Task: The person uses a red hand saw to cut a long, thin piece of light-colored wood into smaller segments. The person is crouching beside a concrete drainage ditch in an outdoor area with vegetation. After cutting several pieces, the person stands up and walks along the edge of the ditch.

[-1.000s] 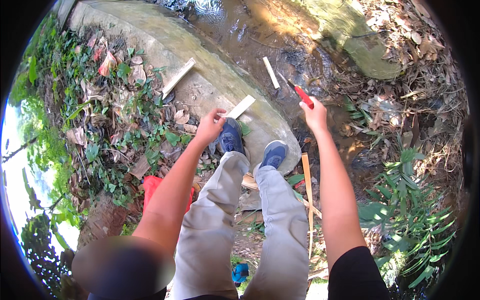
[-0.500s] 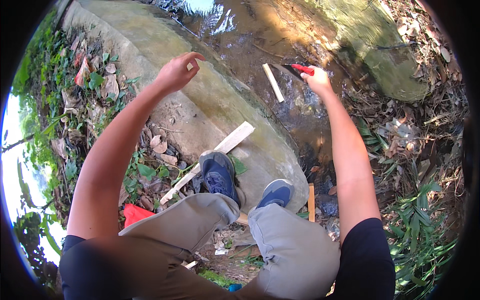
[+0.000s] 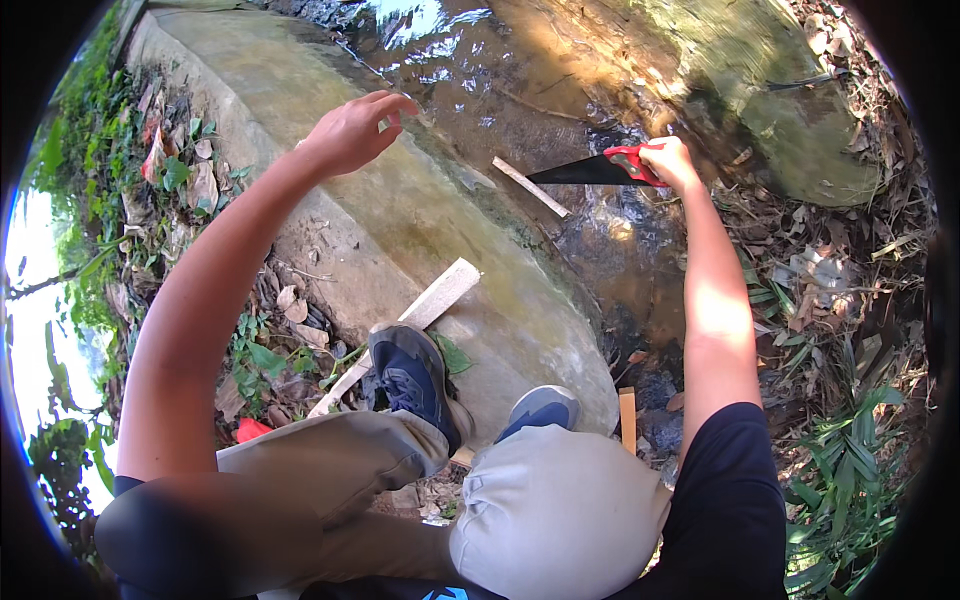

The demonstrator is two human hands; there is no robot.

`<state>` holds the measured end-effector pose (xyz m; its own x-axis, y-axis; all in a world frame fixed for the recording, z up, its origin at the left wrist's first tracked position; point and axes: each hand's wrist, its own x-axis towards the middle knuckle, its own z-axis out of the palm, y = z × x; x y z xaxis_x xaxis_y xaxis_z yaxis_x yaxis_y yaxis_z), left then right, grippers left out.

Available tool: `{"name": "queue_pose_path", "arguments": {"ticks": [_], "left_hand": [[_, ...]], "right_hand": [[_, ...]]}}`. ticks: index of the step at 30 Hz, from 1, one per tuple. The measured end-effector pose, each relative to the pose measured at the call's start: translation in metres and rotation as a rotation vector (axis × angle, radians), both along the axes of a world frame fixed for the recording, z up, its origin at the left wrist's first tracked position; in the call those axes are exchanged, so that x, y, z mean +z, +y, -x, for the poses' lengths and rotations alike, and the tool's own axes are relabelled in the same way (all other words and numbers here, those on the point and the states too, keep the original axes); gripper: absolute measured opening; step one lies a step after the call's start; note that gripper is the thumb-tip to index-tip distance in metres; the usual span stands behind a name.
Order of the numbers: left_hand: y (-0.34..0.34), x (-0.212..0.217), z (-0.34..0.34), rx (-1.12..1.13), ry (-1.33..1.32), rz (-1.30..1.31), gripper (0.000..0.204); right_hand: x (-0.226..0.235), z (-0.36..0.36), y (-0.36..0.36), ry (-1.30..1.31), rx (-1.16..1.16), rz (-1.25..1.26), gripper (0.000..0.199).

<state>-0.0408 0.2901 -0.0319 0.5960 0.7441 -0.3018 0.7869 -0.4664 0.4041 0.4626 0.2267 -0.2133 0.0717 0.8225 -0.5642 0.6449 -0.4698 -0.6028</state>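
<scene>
My right hand [image 3: 670, 165] grips a handsaw by its red handle [image 3: 638, 163], out over the shallow water. Its dark blade [image 3: 585, 173] points left. Close to the blade's tip is a short pale wood strip [image 3: 531, 186]; whether it floats or is in the air I cannot tell. My left hand [image 3: 355, 132] hovers above the concrete ledge with fingers curved and apart, nothing in them. A longer wooden batten [image 3: 440, 295] lies across the ledge, under my left shoe [image 3: 410, 375].
The sloping concrete ledge [image 3: 400, 225] borders the stream [image 3: 510, 95]. A mossy slab [image 3: 790, 140] rises on the far right. Another piece of wood [image 3: 627, 420] stands beside my right shoe [image 3: 540, 408]. Dry leaves and plants cover both sides, with something red [image 3: 252, 430] at my left.
The saw has swung so its blade shows broadside, and my right hand moved slightly right. The short wood strip shifted left and turned flatter. My left hand barely moved.
</scene>
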Motion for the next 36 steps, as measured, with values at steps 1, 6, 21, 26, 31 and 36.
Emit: {"name": "queue_pose_path", "arguments": {"ticks": [1,6,21,26,31,36], "left_hand": [[0.001,-0.003,-0.003,0.006,-0.016,0.01,0.031],[-0.013,-0.015,-0.017,0.077,-0.048,0.047,0.028],[-0.058,-0.076,-0.077,0.152,-0.058,0.369,0.029],[-0.064,-0.074,-0.074,0.155,-0.066,0.368,0.029],[-0.056,-0.073,-0.069,0.181,-0.055,0.366,0.028],[-0.056,-0.072,-0.056,0.236,-0.078,0.361,0.028]], "right_hand": [[-0.004,-0.006,-0.004,0.005,0.001,0.015,0.022],[-0.012,-0.015,-0.019,0.073,0.016,0.055,0.02],[-0.034,-0.084,-0.057,0.254,-0.128,0.087,0.026],[-0.025,-0.083,-0.063,0.236,-0.235,-0.045,0.02],[-0.06,-0.101,-0.072,0.074,0.128,-0.398,0.022],[-0.069,-0.068,-0.069,0.148,-0.041,-0.263,0.026]]}}
